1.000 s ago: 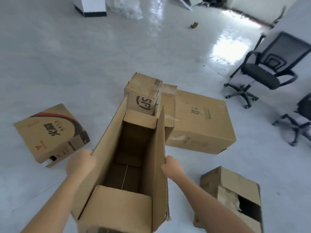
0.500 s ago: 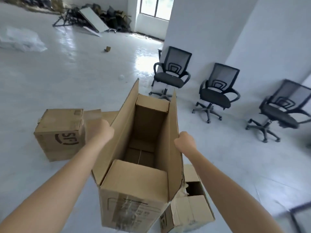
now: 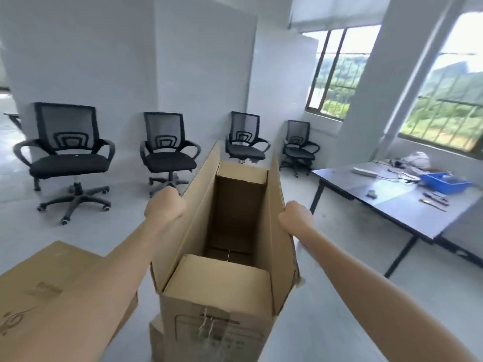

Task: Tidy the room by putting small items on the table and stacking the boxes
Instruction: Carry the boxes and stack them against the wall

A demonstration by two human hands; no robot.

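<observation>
Cardboard, tall and narrow, the open box (image 3: 219, 286) is held up in front of the person, its flaps spread and its base running out of the lower edge of the view. Just to its left lies a larger closed box (image 3: 52, 296), partly covered by the left forearm, and a scrap of another carton (image 3: 154, 334) shows at its lower left corner. Ahead, black office chairs (image 3: 70, 163) line the white wall; the box's far flaps hide part of the third one. Off to the right stands a dark table (image 3: 386, 205) carrying a blue tray (image 3: 444, 182) and small scattered items, below barred windows (image 3: 444, 100). Both arms reach straight forward. The left hand (image 3: 164, 205) grips the edge of the left long flap, fingers curled over it; the right hand (image 3: 295, 218) grips the right flap the same way.
</observation>
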